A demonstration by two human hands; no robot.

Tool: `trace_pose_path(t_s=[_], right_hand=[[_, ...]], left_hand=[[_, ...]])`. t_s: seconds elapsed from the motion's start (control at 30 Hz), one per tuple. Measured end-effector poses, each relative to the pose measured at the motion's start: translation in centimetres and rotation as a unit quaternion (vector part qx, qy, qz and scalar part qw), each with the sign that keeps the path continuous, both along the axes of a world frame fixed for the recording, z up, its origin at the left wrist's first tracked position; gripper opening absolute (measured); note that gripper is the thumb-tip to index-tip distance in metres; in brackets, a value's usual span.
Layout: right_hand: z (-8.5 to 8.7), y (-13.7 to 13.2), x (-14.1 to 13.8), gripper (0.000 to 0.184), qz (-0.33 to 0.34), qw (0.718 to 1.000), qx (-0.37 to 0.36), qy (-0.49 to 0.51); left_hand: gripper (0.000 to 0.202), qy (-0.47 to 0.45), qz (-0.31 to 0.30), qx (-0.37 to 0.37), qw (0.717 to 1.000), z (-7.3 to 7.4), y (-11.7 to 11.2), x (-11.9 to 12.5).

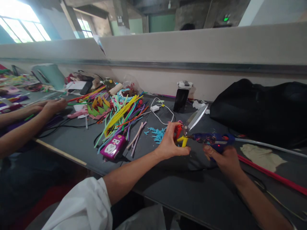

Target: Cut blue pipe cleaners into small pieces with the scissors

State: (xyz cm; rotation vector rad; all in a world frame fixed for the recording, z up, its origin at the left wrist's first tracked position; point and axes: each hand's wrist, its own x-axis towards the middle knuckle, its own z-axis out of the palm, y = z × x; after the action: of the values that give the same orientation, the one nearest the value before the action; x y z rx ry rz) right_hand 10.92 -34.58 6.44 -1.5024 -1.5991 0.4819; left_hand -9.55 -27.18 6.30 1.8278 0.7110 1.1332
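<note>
My left hand has its thumb and fingers curled around a short bent yellow strip, fuzzy like a pipe cleaner. A blue glue gun is in my right hand, its nozzle at or very near the top of the yellow strip. A clear glue stick runs out of the gun's back. Just beyond my left fingers are scissors with their blades toward the upper right; red handles show partly behind the fingers. Cut light-blue bits lie left of my left hand.
Coloured pipe cleaners are heaped to the left, behind a purple power box. A cup and a black bag stand along the partition. Red rods lie at right. Another person's hands work at far left.
</note>
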Motion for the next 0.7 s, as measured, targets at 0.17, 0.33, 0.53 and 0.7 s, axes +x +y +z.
trace_pose_path(t_s=[0.17, 0.33, 0.53, 0.7], right_hand=[[-1.3, 0.0, 0.6, 0.041, 0.004, 0.998, -0.014, 0.069], [-1.6, -0.2, 0.7, 0.037, 0.011, 0.992, -0.015, 0.124], [-1.0, -0.2, 0.5, 0.042, 0.024, 0.995, -0.008, 0.100], [-0.9, -0.2, 0.5, 0.043, 0.029, 0.996, -0.010, 0.082]], left_hand=[[0.076, -0.015, -0.010, -0.008, 1.000, 0.0, 0.1, -0.1], [0.076, -0.019, -0.003, -0.033, 0.999, 0.2, 0.1, -0.1], [0.074, -0.013, -0.008, -0.015, 1.000, 0.3, -0.2, -0.1], [0.075, -0.016, -0.012, -0.009, 1.000, 0.1, -0.1, -0.1]])
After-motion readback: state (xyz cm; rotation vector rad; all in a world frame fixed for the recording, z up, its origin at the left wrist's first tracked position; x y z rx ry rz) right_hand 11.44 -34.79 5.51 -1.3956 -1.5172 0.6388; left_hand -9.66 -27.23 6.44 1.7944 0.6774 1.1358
